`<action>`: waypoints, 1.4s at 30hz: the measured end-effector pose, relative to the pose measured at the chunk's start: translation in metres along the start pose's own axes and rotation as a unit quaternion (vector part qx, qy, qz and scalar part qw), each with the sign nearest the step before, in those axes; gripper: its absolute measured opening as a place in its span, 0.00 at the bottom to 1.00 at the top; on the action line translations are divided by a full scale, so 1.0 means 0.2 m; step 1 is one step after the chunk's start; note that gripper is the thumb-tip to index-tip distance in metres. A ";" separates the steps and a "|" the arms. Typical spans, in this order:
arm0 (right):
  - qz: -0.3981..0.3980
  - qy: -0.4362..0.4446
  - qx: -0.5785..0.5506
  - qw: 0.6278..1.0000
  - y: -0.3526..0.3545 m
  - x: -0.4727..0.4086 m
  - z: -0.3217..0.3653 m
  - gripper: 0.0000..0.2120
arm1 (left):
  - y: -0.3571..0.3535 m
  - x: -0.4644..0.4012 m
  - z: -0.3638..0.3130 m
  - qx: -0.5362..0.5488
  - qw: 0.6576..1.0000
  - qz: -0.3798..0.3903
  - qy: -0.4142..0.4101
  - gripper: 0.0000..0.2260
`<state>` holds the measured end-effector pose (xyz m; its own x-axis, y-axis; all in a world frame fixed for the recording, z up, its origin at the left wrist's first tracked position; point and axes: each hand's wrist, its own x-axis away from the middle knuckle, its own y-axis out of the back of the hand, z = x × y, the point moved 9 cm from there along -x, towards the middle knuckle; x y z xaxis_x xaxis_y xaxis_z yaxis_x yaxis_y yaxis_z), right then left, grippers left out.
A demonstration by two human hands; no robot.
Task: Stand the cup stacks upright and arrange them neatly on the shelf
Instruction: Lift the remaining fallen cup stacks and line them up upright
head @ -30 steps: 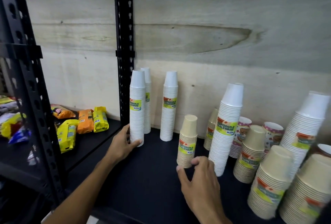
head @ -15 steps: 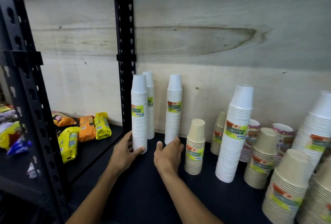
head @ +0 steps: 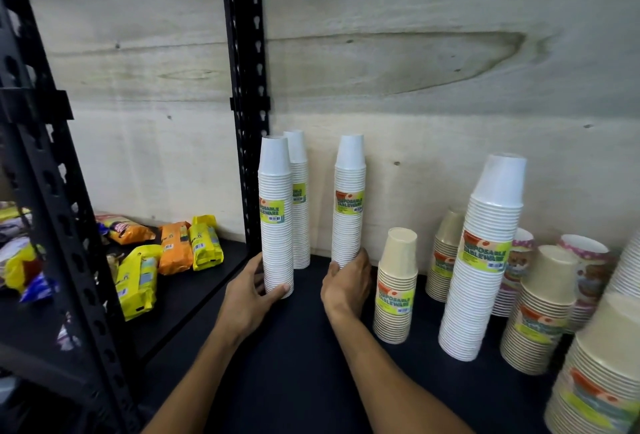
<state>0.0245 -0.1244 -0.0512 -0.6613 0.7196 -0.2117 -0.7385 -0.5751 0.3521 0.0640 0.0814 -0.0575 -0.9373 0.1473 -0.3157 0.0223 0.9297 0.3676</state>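
Right hand [head: 348,283] moved onto rear white stack [head: 349,201], grip round base | left hand [head: 251,298] grips front white stack [head: 276,215] base

White cup stacks [head: 276,222], yellow-green labels [head: 272,210]; black shelf [head: 294,364].

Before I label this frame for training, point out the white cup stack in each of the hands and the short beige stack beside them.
Left-hand white stack [head: 276,225], head view: label.
Right-hand white stack [head: 349,203], head view: label.
Short beige stack [head: 396,298], head view: label.
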 end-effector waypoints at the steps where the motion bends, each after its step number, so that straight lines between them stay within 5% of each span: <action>1: -0.001 0.001 -0.003 1.000 -0.01 0.00 0.00 0.29 | 0.00 0.00 0.00 -0.001 1.000 0.001 0.000 0.35; 29: 0.058 0.013 0.009 0.998 -0.09 -0.01 0.04 0.25 | 0.00 0.01 -0.02 -0.012 1.000 -0.016 0.001 0.35; 42: 0.152 0.033 0.116 0.981 0.11 0.28 0.01 0.29 | 0.04 0.11 -0.04 -0.058 0.997 -0.025 0.038 0.40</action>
<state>-0.0278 -0.0964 -0.0534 -0.8588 0.4977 -0.1215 -0.4616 -0.6491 0.6046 0.0412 0.0894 -0.0534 -0.9601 0.0721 -0.2702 -0.0607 0.8894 0.4530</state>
